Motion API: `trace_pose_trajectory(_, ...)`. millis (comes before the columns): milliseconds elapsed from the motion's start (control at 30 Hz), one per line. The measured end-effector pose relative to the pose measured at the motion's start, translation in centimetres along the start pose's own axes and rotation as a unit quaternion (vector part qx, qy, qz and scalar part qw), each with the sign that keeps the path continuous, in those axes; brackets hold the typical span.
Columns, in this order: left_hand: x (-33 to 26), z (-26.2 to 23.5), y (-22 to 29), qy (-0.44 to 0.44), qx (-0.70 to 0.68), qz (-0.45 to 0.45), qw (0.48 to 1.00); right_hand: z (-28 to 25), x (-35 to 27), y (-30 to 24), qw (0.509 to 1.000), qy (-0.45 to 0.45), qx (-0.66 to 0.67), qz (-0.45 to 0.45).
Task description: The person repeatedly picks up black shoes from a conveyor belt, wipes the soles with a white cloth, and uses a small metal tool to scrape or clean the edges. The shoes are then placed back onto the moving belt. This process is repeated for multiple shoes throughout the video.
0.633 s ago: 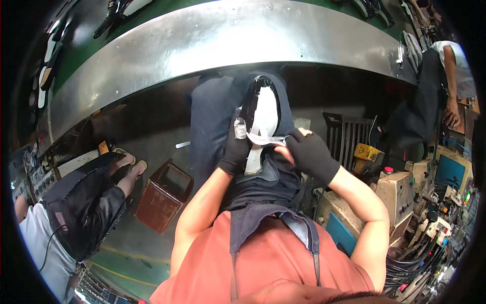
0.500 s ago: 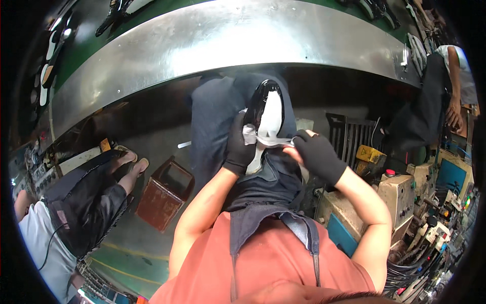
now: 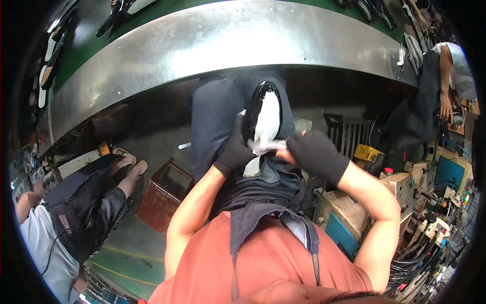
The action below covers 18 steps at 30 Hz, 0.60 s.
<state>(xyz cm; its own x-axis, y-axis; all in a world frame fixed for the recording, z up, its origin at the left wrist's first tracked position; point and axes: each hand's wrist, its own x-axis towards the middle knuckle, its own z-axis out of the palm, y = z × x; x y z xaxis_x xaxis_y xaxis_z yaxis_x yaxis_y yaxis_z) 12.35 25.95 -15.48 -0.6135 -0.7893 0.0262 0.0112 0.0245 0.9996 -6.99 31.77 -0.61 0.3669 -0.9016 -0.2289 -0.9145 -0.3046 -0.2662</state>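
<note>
A glossy black shoe (image 3: 268, 109) with a white underside lies sole up on my lap, toe pointing away from me. My left hand (image 3: 236, 149), in a black fingerless glove, grips the shoe's left side; its fingertips are partly hidden behind the shoe. My right hand (image 3: 314, 157), gloved the same way, is closed on one end of a narrow pale strip-like thing (image 3: 271, 145). That thing lies across the white underside near the waist of the shoe and reaches toward my left hand. Blur hides whether it is a tool or a strip.
Ahead runs a metal-edged bench (image 3: 228, 43) with a green surface and more black shoes (image 3: 372, 10). A brown bin (image 3: 162, 195) stands on the floor at left, near a seated person (image 3: 76, 213). Machines (image 3: 349, 213) stand at right; another person (image 3: 445, 86) is beyond them.
My right hand has shifted slightly right and down, with the pale strip-like thing. The shoe has turned a little, showing more of its white underside. At right, the other person's hand has moved.
</note>
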Motion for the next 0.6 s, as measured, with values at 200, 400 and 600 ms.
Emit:
trace_pose_trajectory(200,-1.4,-1.6,-2.4,-0.078,-0.004,-0.008,0.997,1.3,0.3,-1.8,0.995,-0.01,0.059,-0.075)
trace_pose_trajectory(400,-2.3,-2.0,0.7,-0.117,0.098,-0.068,0.986,1.7,-1.4,-3.0,0.991,0.03,0.096,-0.086)
trace_pose_trajectory(600,-3.9,-3.1,1.1,-0.129,-0.096,-0.186,0.969,6.4,-7.1,1.4,0.923,-0.008,0.331,0.196)
